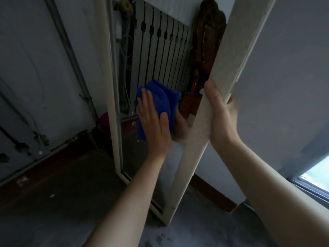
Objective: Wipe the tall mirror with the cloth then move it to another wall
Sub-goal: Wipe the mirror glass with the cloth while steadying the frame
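2 grips busy: left grip, fingers flat, presses cloth on mirror; right grip clasps frame.

No text, label, brand, number or sign can be read anywhere in this dim, blurred view.

left hand flat on blue cloth, right hand gripping mirror frame
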